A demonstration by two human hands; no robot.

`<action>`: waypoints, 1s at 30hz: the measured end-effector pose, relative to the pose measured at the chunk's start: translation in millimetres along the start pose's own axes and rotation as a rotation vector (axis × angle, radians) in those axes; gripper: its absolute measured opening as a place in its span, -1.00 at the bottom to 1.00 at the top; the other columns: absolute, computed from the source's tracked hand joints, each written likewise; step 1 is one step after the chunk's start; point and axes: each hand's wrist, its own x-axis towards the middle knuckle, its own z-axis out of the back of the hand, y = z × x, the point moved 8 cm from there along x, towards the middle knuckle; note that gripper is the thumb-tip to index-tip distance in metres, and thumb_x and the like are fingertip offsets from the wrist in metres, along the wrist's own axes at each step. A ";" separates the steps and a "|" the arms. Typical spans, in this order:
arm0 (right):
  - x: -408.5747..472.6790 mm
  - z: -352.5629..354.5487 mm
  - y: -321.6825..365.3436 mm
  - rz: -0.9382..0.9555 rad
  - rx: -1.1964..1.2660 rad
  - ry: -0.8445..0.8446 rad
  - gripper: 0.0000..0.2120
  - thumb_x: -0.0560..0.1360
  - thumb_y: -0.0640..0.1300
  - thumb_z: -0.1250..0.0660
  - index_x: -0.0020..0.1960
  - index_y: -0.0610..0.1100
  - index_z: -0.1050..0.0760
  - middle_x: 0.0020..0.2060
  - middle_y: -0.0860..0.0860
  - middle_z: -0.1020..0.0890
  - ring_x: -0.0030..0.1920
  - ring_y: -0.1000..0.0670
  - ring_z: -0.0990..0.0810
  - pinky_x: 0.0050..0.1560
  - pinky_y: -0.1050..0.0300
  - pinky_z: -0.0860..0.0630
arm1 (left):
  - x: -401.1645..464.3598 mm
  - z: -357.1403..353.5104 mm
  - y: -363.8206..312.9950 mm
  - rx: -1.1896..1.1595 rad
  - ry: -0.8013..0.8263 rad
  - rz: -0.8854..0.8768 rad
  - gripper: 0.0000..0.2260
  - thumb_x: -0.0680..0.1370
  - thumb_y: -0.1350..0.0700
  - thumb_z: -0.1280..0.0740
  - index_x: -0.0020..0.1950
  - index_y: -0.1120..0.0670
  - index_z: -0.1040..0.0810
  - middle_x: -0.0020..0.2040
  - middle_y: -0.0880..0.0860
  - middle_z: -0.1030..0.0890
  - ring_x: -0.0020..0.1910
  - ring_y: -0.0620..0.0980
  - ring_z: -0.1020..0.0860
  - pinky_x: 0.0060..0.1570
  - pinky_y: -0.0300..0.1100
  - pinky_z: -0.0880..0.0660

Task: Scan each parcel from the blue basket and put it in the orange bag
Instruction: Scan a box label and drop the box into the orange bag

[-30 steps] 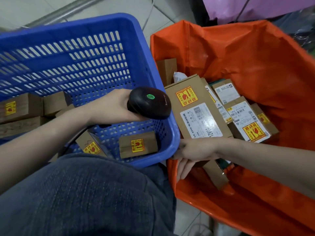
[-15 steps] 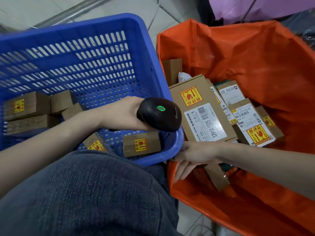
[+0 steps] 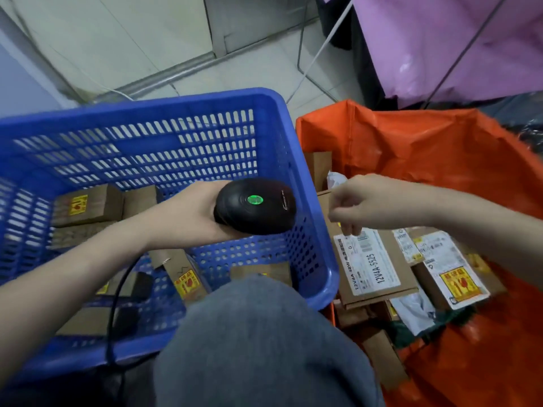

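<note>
My left hand grips a black barcode scanner with a green light on top, held over the blue basket. Several small brown parcels with yellow stickers lie in the basket. My right hand hovers over the orange bag, empty, its fingers loosely curled and pointing down. Just under it lies a flat brown parcel with a white label, on top of several other parcels in the bag.
My knee in grey trousers covers the near side of the basket. The scanner's black cable runs down over the basket. A purple bag hangs at the back right. Tiled floor lies beyond.
My right hand has let go of the flat parcel and risen above it; the parcel now rests in the orange bag. The view tilted upward. The scanner hand stayed over the basket.
</note>
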 end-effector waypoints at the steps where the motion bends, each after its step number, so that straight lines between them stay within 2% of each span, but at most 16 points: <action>1: 1.9 13.1 12.0 0.032 0.000 -0.081 -0.86 0.54 -0.15 -0.24 -0.06 -0.17 -0.56 -0.24 -0.02 -0.69 -0.24 0.05 -0.66 -0.12 0.14 -0.57 | -6.8 11.7 1.4 -0.015 -0.038 0.001 -0.57 0.18 -0.19 -0.39 0.00 -0.10 -0.57 -0.05 -0.18 -0.67 -0.08 -0.39 -0.57 -0.06 -0.34 -0.53; 4: 7.7 33.5 50.6 0.112 -0.008 -0.191 -0.83 0.54 -0.06 -0.27 0.10 -0.05 -0.55 -0.04 0.07 -0.64 -0.05 0.04 -0.59 0.05 0.09 -0.50 | -29.5 45.5 13.1 -0.059 -0.125 0.028 -0.53 0.18 -0.21 -0.41 0.06 -0.15 -0.57 0.01 -0.25 -0.65 -0.02 -0.37 -0.58 0.00 -0.35 -0.52; 6: 14.5 34.8 81.9 0.172 -0.039 -0.187 -0.78 0.56 -0.05 -0.26 0.18 -0.03 -0.51 0.06 0.08 -0.60 0.01 0.07 -0.53 0.07 0.17 -0.44 | -48.3 69.3 25.5 -0.052 -0.181 0.052 -0.45 0.18 -0.21 -0.43 0.14 -0.12 -0.57 0.05 -0.22 -0.66 0.05 -0.28 -0.60 0.08 -0.25 -0.53; 8: 23.5 29.5 112.4 0.217 -0.068 -0.155 -0.75 0.57 -0.06 -0.24 0.23 -0.04 -0.48 0.12 0.07 -0.58 0.07 0.06 -0.52 0.11 0.17 -0.43 | -68.6 89.2 40.3 -0.060 -0.216 0.081 -0.43 0.17 -0.24 -0.45 0.16 -0.14 -0.58 0.07 -0.23 -0.65 0.08 -0.27 -0.59 0.11 -0.27 -0.52; 11: 39.3 17.0 150.4 0.273 -0.072 -0.113 -0.74 0.58 -0.06 -0.23 0.25 -0.06 -0.46 0.15 0.04 -0.56 0.12 0.02 -0.53 0.15 0.11 -0.45 | -94.6 111.2 65.2 -0.055 -0.263 0.125 -0.49 0.07 -0.37 -0.50 0.00 -0.37 -0.58 0.02 -0.34 -0.63 0.02 -0.38 -0.57 0.06 -0.39 -0.50; 13: 55.5 2.8 175.4 0.309 -0.084 -0.081 -0.72 0.58 -0.06 -0.23 0.27 -0.07 -0.44 0.14 0.02 -0.54 0.12 0.00 -0.53 0.11 0.09 -0.47 | -112.2 124.7 92.3 -0.031 -0.288 0.190 -0.57 0.11 -0.36 -0.52 -0.07 -0.36 -0.59 0.00 -0.41 -0.59 -0.02 -0.45 -0.55 0.05 -0.35 -0.50; 15: 74.1 -15.3 194.2 0.324 -0.113 -0.040 -0.70 0.58 -0.05 -0.22 0.30 -0.09 -0.41 0.17 -0.01 -0.51 0.12 -0.01 -0.51 0.08 0.11 -0.45 | -123.8 132.9 118.9 0.020 -0.276 0.237 -0.51 0.10 -0.42 -0.48 -0.04 -0.29 -0.56 0.00 -0.38 -0.60 -0.04 -0.46 -0.54 0.03 -0.35 -0.50; 16: 84.5 -25.4 202.3 0.325 -0.124 -0.019 -0.68 0.58 -0.05 -0.22 0.31 -0.09 -0.40 0.19 -0.02 -0.50 0.12 -0.01 -0.50 0.07 0.11 -0.45 | -128.2 135.4 133.5 0.059 -0.261 0.257 -0.46 0.08 -0.42 -0.48 -0.02 -0.28 -0.53 0.00 -0.31 -0.64 -0.03 -0.42 -0.55 0.02 -0.35 -0.51; 18: 106.2 -45.3 214.8 0.323 -0.146 -0.001 -0.67 0.58 -0.06 -0.23 0.32 -0.12 -0.37 0.20 -0.07 -0.48 0.11 -0.04 -0.49 0.08 0.07 -0.46 | -135.1 135.6 163.4 0.129 -0.188 0.290 -0.55 0.15 -0.24 -0.51 -0.02 -0.28 -0.49 -0.04 -0.24 -0.65 -0.04 -0.33 -0.57 0.02 -0.31 -0.51; 20: 128.7 -64.5 222.0 0.310 -0.175 0.002 -0.67 0.57 -0.07 -0.23 0.31 -0.13 -0.35 0.19 -0.10 -0.45 0.11 -0.08 -0.49 0.11 0.02 -0.46 | -141.1 134.8 192.1 0.153 -0.114 0.315 -0.62 0.25 -0.11 -0.52 -0.05 -0.30 -0.44 -0.07 -0.32 -0.58 -0.08 -0.34 -0.57 -0.06 -0.46 -0.45; 21: 139.7 -74.5 223.2 0.296 -0.180 0.016 -0.66 0.57 -0.06 -0.23 0.30 -0.13 -0.33 0.20 -0.11 -0.44 0.10 -0.09 -0.49 0.11 0.00 -0.46 | -143.7 134.6 204.0 0.163 -0.092 0.327 -0.62 0.24 -0.17 -0.51 -0.04 -0.31 -0.43 -0.06 -0.34 -0.56 -0.08 -0.35 -0.56 -0.09 -0.51 -0.43; 23: 162.7 -94.8 222.3 0.254 -0.157 0.063 -0.63 0.56 -0.04 -0.25 0.31 -0.13 -0.30 0.21 -0.11 -0.41 0.09 -0.09 -0.49 0.08 0.01 -0.45 | -145.0 133.8 226.2 0.161 -0.077 0.347 -0.60 0.24 -0.25 -0.50 -0.03 -0.29 -0.42 -0.07 -0.33 -0.54 -0.08 -0.38 -0.54 -0.13 -0.56 -0.39; 25: 185.3 -115.4 216.2 0.192 -0.120 0.123 -0.58 0.55 -0.01 -0.28 0.33 -0.13 -0.27 0.21 -0.11 -0.41 0.03 -0.05 -0.44 -0.05 0.10 -0.38 | -143.6 131.1 250.5 0.120 -0.091 0.382 -0.66 0.30 -0.12 -0.51 -0.04 -0.19 -0.44 -0.11 -0.32 -0.52 -0.15 -0.36 -0.52 -0.17 -0.58 -0.37; 26: 196.4 -126.8 212.0 0.157 -0.111 0.154 -0.54 0.55 0.01 -0.29 0.34 -0.14 -0.24 0.21 -0.12 -0.42 0.00 -0.04 -0.42 -0.10 0.13 -0.34 | -141.6 129.2 259.9 0.104 -0.099 0.388 -0.68 0.30 -0.12 -0.48 -0.05 -0.17 -0.45 -0.12 -0.31 -0.53 -0.16 -0.33 -0.51 -0.18 -0.57 -0.37; 28: 215.8 -154.6 199.9 0.079 -0.096 0.241 -0.40 0.53 0.06 -0.32 0.41 -0.17 -0.15 0.21 -0.13 -0.45 0.01 -0.05 -0.43 -0.15 0.15 -0.33 | -138.0 120.5 278.6 0.087 -0.085 0.409 -0.70 0.33 -0.13 -0.47 0.00 -0.14 -0.51 -0.11 -0.21 -0.59 -0.11 -0.27 -0.53 -0.20 -0.52 -0.38; 30: 229.8 -187.9 186.0 0.005 -0.090 0.333 -0.27 0.51 0.10 -0.34 0.47 -0.20 -0.05 0.13 -0.11 -0.48 0.02 -0.07 -0.48 -0.26 0.21 -0.36 | -135.7 108.5 295.6 0.081 -0.049 0.448 -0.71 0.42 -0.02 -0.48 0.09 -0.03 -0.54 -0.04 -0.09 -0.61 -0.02 -0.14 -0.55 -0.22 -0.46 -0.38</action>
